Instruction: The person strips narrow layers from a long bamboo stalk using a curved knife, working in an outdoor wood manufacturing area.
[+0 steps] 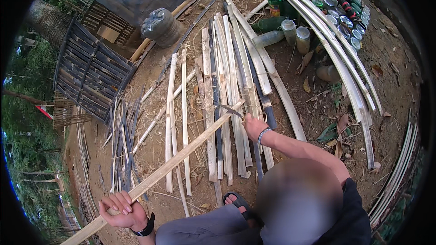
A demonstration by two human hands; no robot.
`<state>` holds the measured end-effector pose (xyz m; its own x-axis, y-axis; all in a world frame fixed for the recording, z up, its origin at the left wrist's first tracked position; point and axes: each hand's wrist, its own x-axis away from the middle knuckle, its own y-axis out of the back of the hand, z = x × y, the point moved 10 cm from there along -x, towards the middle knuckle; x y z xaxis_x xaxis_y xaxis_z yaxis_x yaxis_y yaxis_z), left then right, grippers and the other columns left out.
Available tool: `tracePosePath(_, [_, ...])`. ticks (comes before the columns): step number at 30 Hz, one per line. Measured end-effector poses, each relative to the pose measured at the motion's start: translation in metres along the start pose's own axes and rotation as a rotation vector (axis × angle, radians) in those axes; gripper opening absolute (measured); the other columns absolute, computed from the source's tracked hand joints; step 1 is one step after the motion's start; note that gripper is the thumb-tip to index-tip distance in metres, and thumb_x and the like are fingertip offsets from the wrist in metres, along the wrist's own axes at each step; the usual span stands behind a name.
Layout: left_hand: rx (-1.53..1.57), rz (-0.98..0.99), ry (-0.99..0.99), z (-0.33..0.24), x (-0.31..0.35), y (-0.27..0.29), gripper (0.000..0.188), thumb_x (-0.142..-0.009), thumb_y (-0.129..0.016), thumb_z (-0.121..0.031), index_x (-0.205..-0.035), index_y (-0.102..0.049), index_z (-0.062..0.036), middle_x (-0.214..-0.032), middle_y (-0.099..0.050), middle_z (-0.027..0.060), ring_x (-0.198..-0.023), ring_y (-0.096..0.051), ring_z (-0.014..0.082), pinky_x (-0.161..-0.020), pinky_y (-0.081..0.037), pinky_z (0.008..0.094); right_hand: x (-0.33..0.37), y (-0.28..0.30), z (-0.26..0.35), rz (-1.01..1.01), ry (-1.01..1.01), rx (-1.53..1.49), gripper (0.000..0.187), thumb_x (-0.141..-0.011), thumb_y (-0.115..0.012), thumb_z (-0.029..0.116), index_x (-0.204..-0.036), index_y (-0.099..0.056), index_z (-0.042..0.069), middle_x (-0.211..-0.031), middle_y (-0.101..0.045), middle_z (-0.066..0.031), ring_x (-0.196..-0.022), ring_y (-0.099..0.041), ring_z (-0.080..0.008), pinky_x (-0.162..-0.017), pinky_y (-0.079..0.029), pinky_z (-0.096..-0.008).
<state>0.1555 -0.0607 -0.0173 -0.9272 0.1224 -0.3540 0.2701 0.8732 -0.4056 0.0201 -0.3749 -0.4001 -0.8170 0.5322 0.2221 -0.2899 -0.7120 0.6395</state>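
A long, pale bamboo strip (184, 153) runs slantwise from the lower left up to the middle. My left hand (121, 210), with a dark band at its wrist, is wrapped round the strip's lower part. In my right hand (255, 128) is a knife (231, 110) with a dark, short blade; the fingers hide most of its handle. The blade lies across the strip close to its far end. Beneath them, many split bamboo slats (225, 140), some pale and some dark, lie side by side on the ground.
Glass jars (303, 41) and bottles stand at the far right beside long curved bamboo strips (340, 63). A dark slatted bamboo panel (88, 70) leans at the left, with thin dark strips (125, 140) below it. A filled plastic bag (160, 27) sits at the back.
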Motion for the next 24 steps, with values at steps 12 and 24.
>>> tracePosePath(12, [-0.081, -0.141, 0.024, -0.03, 0.0, 0.04, 0.043, -0.099, -0.035, -0.032, -0.06, -0.037, -0.0146, -0.04, -0.027, -0.003, -0.032, -0.025, 0.007, -0.038, -0.024, 0.0214, 0.076, -0.015, 0.079, 0.277, 0.175, -0.12, 0.027, -0.095, -0.043, 0.021, -0.097, -0.037, -0.005, -0.069, -0.06, -0.0312, -0.067, -0.062, -0.0473, -0.064, -0.052, -0.051])
tracePosePath(24, [-0.084, -0.121, -0.012, -0.028, -0.001, 0.029, 0.042, -0.1, -0.035, -0.031, -0.061, -0.036, -0.0144, -0.04, -0.028, -0.0037, -0.032, -0.026, 0.0064, -0.037, -0.023, 0.0205, 0.044, -0.005, 0.007, 0.105, 0.092, 0.135, 0.023, -0.096, -0.043, 0.019, -0.1, -0.037, -0.003, -0.076, -0.061, -0.0289, -0.071, -0.063, -0.0453, -0.062, -0.052, -0.0509])
